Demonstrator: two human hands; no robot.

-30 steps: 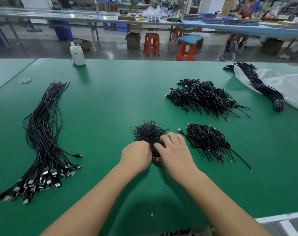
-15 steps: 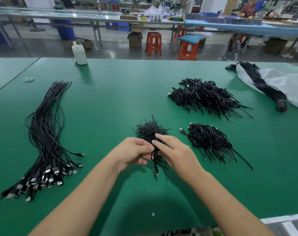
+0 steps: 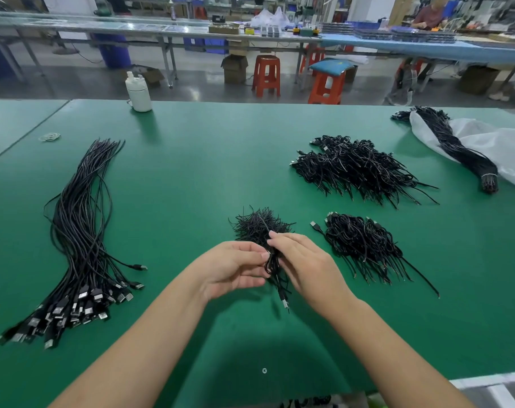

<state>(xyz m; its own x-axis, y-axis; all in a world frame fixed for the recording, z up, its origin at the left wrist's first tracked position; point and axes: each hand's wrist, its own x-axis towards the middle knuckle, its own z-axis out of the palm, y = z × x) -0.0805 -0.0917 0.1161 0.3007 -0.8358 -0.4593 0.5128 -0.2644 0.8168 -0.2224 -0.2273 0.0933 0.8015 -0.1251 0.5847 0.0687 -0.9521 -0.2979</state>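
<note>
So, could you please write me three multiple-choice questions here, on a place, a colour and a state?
1. Where on the table does the white bottle stand? A. far edge B. near edge C. middle
2. What colour is the table top? A. blue B. green C. grey
3. How is the black cable between the left hand and right hand? A. stretched straight B. lying untouched C. coiled, held by fingers
Answers: 1 A, it stands by the far rim; 2 B, the bare surface is green; 3 C, both hands pinch its gathered loops.
</note>
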